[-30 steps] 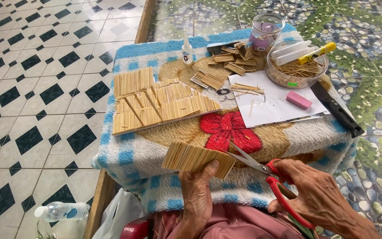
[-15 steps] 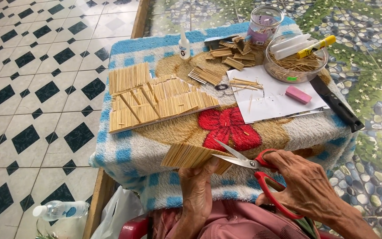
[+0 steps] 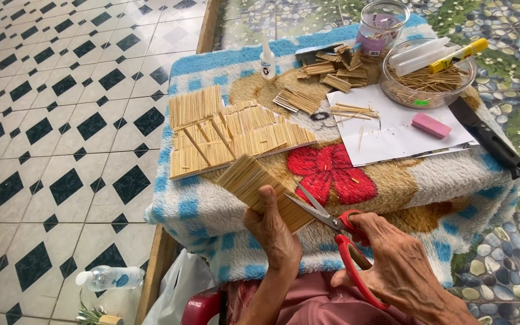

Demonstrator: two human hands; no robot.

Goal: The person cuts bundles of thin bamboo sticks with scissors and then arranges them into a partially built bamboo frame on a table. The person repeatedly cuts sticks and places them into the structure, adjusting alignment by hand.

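Observation:
My left hand (image 3: 275, 232) holds a flat panel of glued toothpicks (image 3: 254, 183) tilted up in front of me. In my right hand (image 3: 401, 265) are red-handled scissors (image 3: 338, 232), their blades open against the panel's lower right edge. On the towel-covered table (image 3: 452, 180) beyond lies a larger toothpick panel structure (image 3: 224, 135) made of several joined sheets.
Farther back are small toothpick bundles (image 3: 326, 72), a glue bottle (image 3: 267, 61), a glass jar (image 3: 379, 25), a clear bowl (image 3: 428, 75) of toothpicks with a yellow marker, white paper (image 3: 392, 129), a pink eraser (image 3: 431, 125) and a black knife (image 3: 489, 141). A plastic bottle (image 3: 108, 278) lies on the tiled floor.
I have lifted and turned the toothpick panel up toward me, and the scissors have moved up to its edge with blades apart.

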